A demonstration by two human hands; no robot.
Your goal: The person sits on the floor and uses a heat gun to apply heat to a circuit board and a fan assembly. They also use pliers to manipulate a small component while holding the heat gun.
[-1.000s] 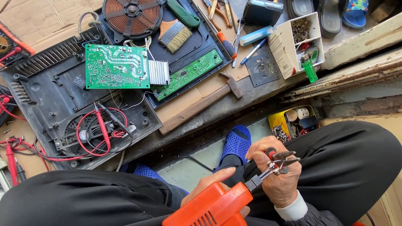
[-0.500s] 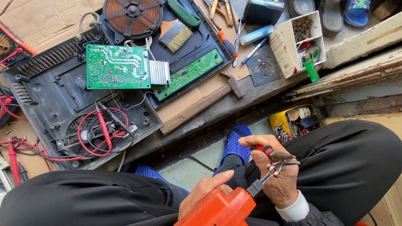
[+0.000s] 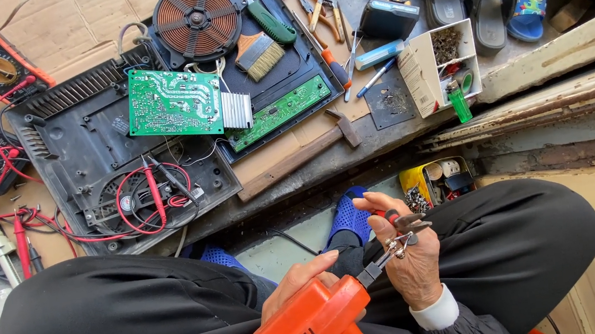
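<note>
Since a second ago, the right hand (image 3: 404, 251) has lifted slightly, fingers opening around the small red-handled pliers (image 3: 398, 228). From my remote seat, the left hand (image 3: 297, 286) grips the orange plastic soldering gun (image 3: 311, 329) at 6 o'clock over the lap, its metal tip (image 3: 384, 257) touching the right palm. I judge a hot tip could burn skin, or the loosely held pliers could drop. What sits between pliers and tip is too small to make out; the gun's rear is cut off.
</note>
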